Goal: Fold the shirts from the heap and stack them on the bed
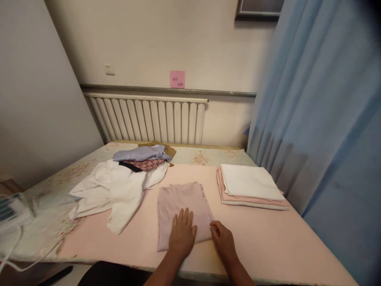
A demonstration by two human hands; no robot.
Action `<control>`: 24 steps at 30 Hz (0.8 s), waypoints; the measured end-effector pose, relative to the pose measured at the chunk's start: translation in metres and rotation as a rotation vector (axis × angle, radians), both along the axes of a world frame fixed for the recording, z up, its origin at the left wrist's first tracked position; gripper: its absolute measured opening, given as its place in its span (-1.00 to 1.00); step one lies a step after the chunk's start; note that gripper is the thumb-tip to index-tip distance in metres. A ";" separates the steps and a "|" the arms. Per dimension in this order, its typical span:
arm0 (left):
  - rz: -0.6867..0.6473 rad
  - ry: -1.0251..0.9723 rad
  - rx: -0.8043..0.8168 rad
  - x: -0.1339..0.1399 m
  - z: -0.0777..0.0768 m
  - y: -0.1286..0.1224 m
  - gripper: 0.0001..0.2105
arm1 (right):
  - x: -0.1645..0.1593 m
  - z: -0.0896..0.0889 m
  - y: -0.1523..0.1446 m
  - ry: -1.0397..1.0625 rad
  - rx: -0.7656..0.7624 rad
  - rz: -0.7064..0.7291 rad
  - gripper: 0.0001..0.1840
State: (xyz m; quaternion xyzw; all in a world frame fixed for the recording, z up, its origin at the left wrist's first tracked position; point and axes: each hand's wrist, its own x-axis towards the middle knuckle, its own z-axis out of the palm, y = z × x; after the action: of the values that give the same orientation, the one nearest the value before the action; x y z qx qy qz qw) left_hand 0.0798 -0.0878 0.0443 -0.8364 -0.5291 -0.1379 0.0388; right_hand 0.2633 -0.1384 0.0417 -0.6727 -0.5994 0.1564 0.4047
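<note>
A mauve ribbed garment [183,196] with a wavy edge lies folded into a rough rectangle in front of me. Flat on its lower middle rests my left hand [182,234], fingers stretched out. My right hand [223,238] is closed at the garment's lower right edge, thumb and forefinger pinching the fabric there. The garment's exact kind does not show.
Left of it lies a heap of loose clothes: a white garment [125,192], a patterned red piece [149,164], and a lavender one [139,153]. A folded stack with white cloth [250,180] on top sits right. A power strip [16,210] with cables lies far left.
</note>
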 end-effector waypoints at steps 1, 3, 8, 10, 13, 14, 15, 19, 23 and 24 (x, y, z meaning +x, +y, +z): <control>0.000 0.000 -0.006 0.000 0.000 0.000 -0.52 | 0.000 0.000 0.000 0.001 0.007 -0.005 -0.75; 0.000 0.000 -0.020 0.000 0.001 0.000 -0.52 | 0.000 -0.001 0.001 0.004 0.020 -0.015 -0.75; -0.006 0.005 -0.018 0.001 0.001 0.000 -0.51 | 0.000 -0.001 0.000 0.012 0.018 -0.009 -0.74; -0.006 0.009 -0.005 0.001 0.001 0.000 -0.52 | 0.000 0.000 0.000 0.015 0.018 -0.010 -0.73; -0.007 0.007 0.011 0.001 0.001 0.000 -0.53 | 0.000 0.000 0.000 0.011 0.017 -0.009 -0.72; -0.007 0.007 0.015 0.001 0.001 0.000 -0.53 | 0.001 0.000 0.000 0.009 0.015 -0.006 -0.72; -0.006 0.007 0.018 0.001 0.000 0.000 -0.52 | 0.001 0.000 0.000 0.006 0.011 -0.003 -0.72; -0.002 0.007 0.017 0.002 -0.001 0.000 -0.52 | 0.001 -0.002 0.000 0.003 0.004 -0.003 -0.74; -0.003 0.005 0.007 0.002 -0.002 0.001 -0.51 | 0.001 -0.002 0.000 0.007 0.013 0.002 -0.74; -0.003 0.003 0.007 0.002 -0.002 0.001 -0.52 | 0.001 -0.002 0.000 0.009 0.014 0.004 -0.74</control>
State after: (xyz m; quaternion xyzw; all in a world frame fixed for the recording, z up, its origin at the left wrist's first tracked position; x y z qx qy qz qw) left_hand 0.0817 -0.0870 0.0424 -0.8373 -0.5273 -0.1384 0.0422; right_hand 0.2640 -0.1386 0.0397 -0.6681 -0.6000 0.1560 0.4116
